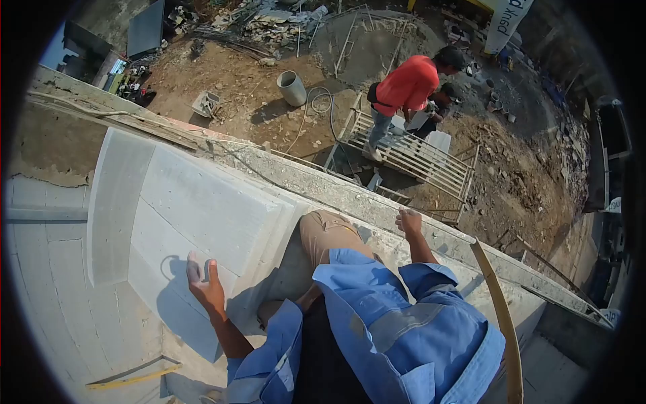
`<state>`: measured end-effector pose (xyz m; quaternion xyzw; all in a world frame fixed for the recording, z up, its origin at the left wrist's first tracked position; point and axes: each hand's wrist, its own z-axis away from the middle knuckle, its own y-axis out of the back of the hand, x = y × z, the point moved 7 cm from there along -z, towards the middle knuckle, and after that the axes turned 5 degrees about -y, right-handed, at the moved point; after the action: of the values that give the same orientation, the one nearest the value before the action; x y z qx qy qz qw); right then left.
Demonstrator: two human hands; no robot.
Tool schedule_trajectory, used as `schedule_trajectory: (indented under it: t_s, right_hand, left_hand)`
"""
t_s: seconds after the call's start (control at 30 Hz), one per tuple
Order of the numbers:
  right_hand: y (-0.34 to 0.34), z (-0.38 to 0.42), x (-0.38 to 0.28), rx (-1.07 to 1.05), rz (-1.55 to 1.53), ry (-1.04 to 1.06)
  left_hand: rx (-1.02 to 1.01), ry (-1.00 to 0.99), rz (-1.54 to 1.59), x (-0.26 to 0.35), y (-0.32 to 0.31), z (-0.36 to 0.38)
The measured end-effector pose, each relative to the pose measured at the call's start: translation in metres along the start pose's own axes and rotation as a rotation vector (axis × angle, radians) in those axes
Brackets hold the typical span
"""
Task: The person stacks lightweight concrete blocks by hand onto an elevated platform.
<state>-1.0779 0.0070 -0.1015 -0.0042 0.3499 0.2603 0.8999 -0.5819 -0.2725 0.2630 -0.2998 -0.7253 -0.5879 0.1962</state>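
Note:
My left hand is held over a stack of pale lightweight concrete blocks, thumb and fingers apart and holding nothing. Its shadow falls on the blocks. A further block stands on edge at the stack's far left end. Above the rough concrete ledge, my right hand has its fingers curled in, and nothing shows in it. My bent knee is between the stack and the ledge.
Beyond the ledge the ground drops well below. Down there a person in a red shirt stands on a slatted scaffold beside another person. A long yellowish strip leans at my right. A cable runs along the ledge.

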Motion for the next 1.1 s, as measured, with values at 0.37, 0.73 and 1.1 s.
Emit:
schedule_trajectory:
  t_s: [0.37,0.73,1.1]
  right_hand:
    - [-0.006,-0.033,0.024,0.032,-0.096,0.077]
    - [-0.016,-0.049,0.035,-0.027,-0.129,0.005]
    - [0.115,-0.065,-0.011,0.178,-0.731,-0.174]
  left_hand:
    - [-0.497,-0.495,0.053,0.184,-0.172,-0.016]
    - [-0.818,-0.557,0.107,0.182,-0.254,0.042]
    - [-1.359,0.658,0.665,0.138,-0.390,0.144]
